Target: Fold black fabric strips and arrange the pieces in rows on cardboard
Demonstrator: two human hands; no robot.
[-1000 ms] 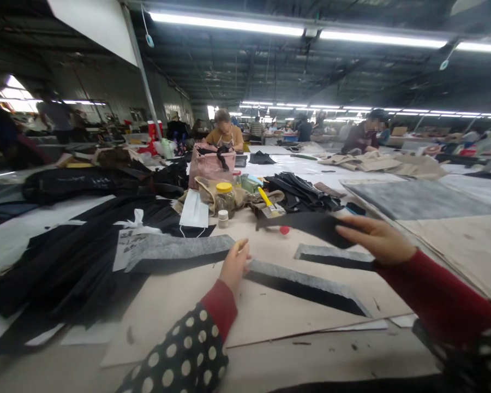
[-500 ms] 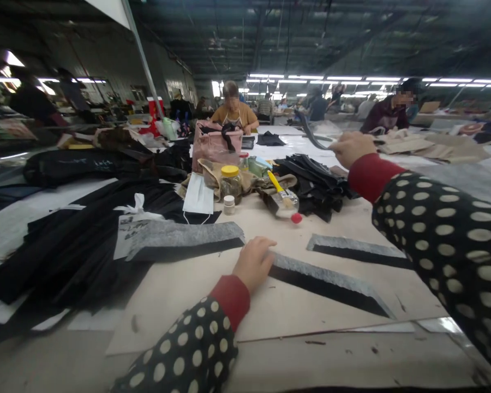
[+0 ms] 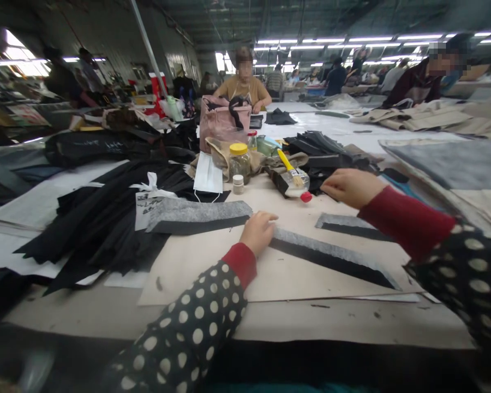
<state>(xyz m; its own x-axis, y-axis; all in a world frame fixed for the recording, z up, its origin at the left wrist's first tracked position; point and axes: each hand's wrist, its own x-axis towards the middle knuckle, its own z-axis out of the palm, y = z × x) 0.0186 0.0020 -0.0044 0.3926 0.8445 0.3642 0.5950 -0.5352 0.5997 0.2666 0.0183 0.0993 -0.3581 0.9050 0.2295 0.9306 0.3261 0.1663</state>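
"Surface?"
"Pale board (image 3: 294, 281), tube-lit hall (image 3: 216, 30)."
"Slanting strip (image 3: 331, 259)?"
"Four o'clock, fuzzy grey-and-black, beside half-curled left hand (image 3: 257, 233)."
"Right hand (image 3: 349, 186)?"
"Three o'clock, fingers bunched. Whether either hand grips anything, I can't tell."

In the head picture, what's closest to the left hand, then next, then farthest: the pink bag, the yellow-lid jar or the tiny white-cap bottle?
From the left hand:
1. Tiny bottle: just beyond, slightly left.
2. Jar: behind that bottle.
3. Pink bag: farthest back, behind the jar.
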